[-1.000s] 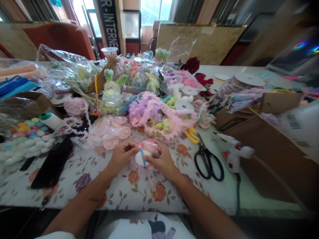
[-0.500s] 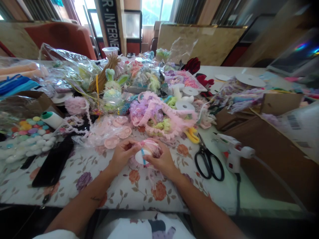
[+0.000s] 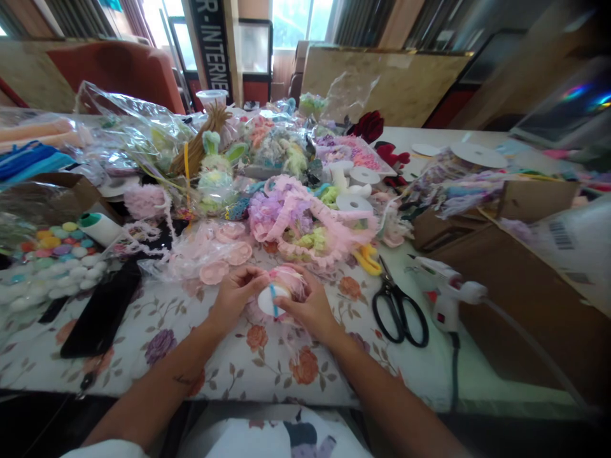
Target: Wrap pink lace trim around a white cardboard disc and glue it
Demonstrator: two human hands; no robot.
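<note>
Little has moved since the earlier frame; the hands have crept slightly up the flowered tablecloth [image 3: 267,362] and kept their hold; the left hand [image 3: 236,296] still pinches the left edge of the small white round spool wound with pink frilly ribbon [image 3: 279,289], fingers closed narrow on it; the right hand [image 3: 310,308] cups it from the right, thumb pressing a thin blue strip [image 3: 273,300] against its white face. Doing this well likely means keeping the thumb firm so the ribbon does not slacken, and turning the spool only a little at a time. The spool sits just above the cloth, between both hands; black-handled scissors [image 3: 400,313] and a white glue gun [image 3: 446,296] lie to the right; a heap of pink and lilac ruffled trim [image 3: 305,222] lies beyond.
</note>
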